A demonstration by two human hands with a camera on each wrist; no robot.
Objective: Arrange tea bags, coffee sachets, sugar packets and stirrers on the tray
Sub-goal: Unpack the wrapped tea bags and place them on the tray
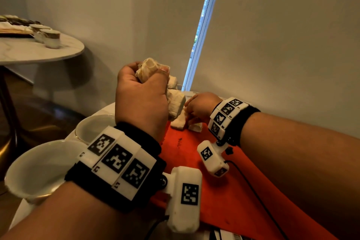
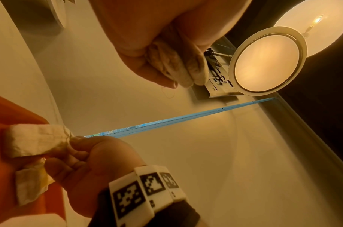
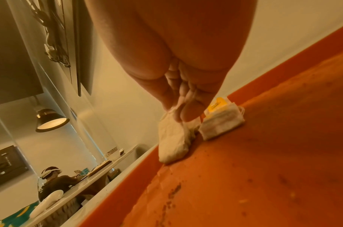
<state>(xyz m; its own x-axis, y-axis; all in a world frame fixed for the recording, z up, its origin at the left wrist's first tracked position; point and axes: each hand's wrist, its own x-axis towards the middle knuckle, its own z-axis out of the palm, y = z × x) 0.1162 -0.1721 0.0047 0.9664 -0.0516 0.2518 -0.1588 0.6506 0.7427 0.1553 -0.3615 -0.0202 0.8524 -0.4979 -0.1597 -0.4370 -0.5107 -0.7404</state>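
Note:
My left hand (image 1: 143, 84) is raised above the orange tray (image 1: 224, 181) and grips a bunch of pale tea bags (image 1: 148, 70), some hanging below the fist (image 1: 175, 103). In the left wrist view the same bunch (image 2: 176, 66) sits in the curled fingers. My right hand (image 1: 190, 110) is at the tray's far end and pinches the top of one tea bag (image 3: 172, 138), whose lower end rests on the tray (image 3: 264, 153). A second tea bag (image 3: 221, 122) with a yellow tag lies flat just beside it.
Two white cups (image 1: 93, 128) (image 1: 39, 169) stand left of the tray, close under my left wrist. A round marble table (image 1: 39, 50) with cups is at the far left. Dark crumbs dot the tray floor. The wall and a blind are behind.

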